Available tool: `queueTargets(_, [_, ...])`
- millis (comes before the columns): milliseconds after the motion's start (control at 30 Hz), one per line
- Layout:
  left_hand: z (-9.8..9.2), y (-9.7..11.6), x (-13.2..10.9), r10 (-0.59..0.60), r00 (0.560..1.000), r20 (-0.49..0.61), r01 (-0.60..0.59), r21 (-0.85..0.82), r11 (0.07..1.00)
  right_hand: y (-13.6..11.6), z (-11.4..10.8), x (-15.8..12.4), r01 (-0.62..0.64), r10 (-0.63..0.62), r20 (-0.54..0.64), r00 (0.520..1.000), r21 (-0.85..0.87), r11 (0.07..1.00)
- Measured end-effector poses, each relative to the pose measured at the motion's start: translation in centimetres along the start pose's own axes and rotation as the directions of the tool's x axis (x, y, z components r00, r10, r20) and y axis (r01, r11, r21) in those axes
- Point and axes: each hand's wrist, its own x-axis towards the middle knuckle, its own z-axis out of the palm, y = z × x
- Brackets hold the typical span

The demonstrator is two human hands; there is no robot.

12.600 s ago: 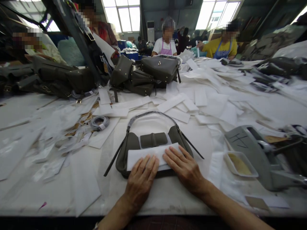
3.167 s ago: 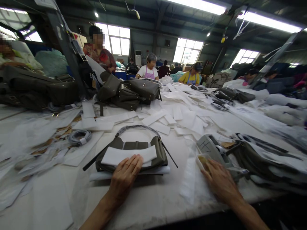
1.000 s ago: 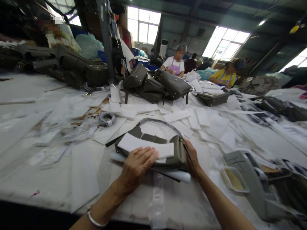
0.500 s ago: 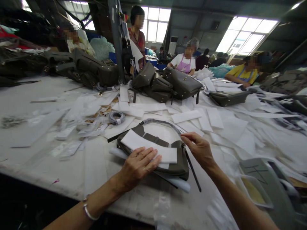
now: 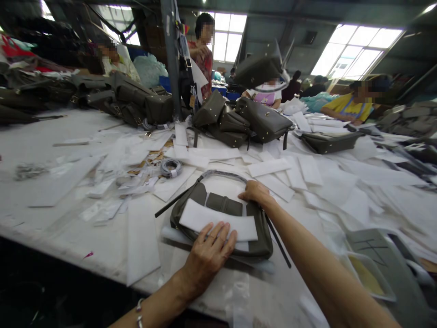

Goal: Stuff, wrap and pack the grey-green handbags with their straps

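Olive handbag [image 5: 262, 241], apparently soft and light, lying at 6 o'clock in view on the tabletop [image 5: 85, 269]: left hand [image 5: 208, 255], open, flattens a white foam sheet [image 5: 218, 226] on it; right hand [image 5: 256, 192] rests at its 1 o'clock edge, grip unclear; best held by the body, not the thin handle [image 5: 221, 173].

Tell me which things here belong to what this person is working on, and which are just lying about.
Being worked on: olive-green leather handbag, white foam sheet on it, left hand, right hand.

Lying about: heap of olive-green handbags, coiled grey cord, white plastic tray.
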Motion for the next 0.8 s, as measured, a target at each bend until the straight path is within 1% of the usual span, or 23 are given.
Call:
queueTargets(100, [0.2, 0.1, 0.1, -0.005, 1.000, -0.013, 0.005, 0.007, 1.000, 0.3, 0.4, -0.4, -0.020, 0.016, 0.035, 0.999, 0.120, 0.993])
queueTargets(200, [0.3, 0.1, 0.1, -0.012, 1.000, -0.028, 0.013, 0.005, 1.000, 0.6, 0.1, -1.4, 0.028, -0.040, 0.034, 0.999, 0.318, 0.948])
queueTargets(333, [0.4, 0.1, 0.2, -0.001, 1.000, -0.019, 0.001, 0.014, 1.000, 0.4, -1.4, -3.5, 0.117, -0.127, -0.024, 0.992, 0.594, 0.796])
queueTargets(400, [0.5, 0.1, 0.2, 0.001, 1.000, -0.007, -0.001, 0.017, 1.000, 0.0, -2.3, -4.9, 0.152, -0.164, -0.047, 0.985, 0.678, 0.719])
queueTargets(500, [0.6, 0.1, 0.3, 0.010, 1.000, 0.003, -0.010, 0.017, 1.000, -0.4, -3.0, -7.4, 0.208, -0.217, -0.089, 0.972, 0.755, 0.622])
queueTargets(567, [0.6, 0.0, 0.3, 0.015, 1.000, 0.004, -0.015, 0.011, 1.000, -0.5, -3.0, -9.4, 0.267, -0.262, -0.128, 0.957, 0.747, 0.609])
queueTargets(600, [0.5, -0.1, 0.4, 0.017, 1.000, 0.005, -0.017, 0.005, 1.000, -0.4, -2.8, -10.4, 0.310, -0.296, -0.148, 0.944, 0.709, 0.634])
queueTargets(667, [0.4, -0.1, 0.5, 0.015, 1.000, 0.009, -0.015, -0.011, 1.000, -0.1, -2.4, -12.5, 0.425, -0.404, -0.167, 0.900, 0.548, 0.720])
queueTargets(700, [0.4, -0.1, 0.5, 0.015, 1.000, 0.012, -0.015, -0.018, 1.000, 0.1, -2.2, -13.5, 0.494, -0.472, -0.169, 0.865, 0.443, 0.748])
queueTargets(733, [0.3, -0.2, 0.6, 0.013, 1.000, 0.015, -0.012, -0.022, 1.000, 0.2, -2.0, -14.4, 0.566, -0.541, -0.173, 0.823, 0.338, 0.752])
queueTargets(800, [0.1, -0.1, 0.8, 0.010, 1.000, 0.021, -0.009, -0.030, 1.000, 0.5, -1.5, -15.8, 0.683, -0.660, -0.180, 0.730, 0.153, 0.714])
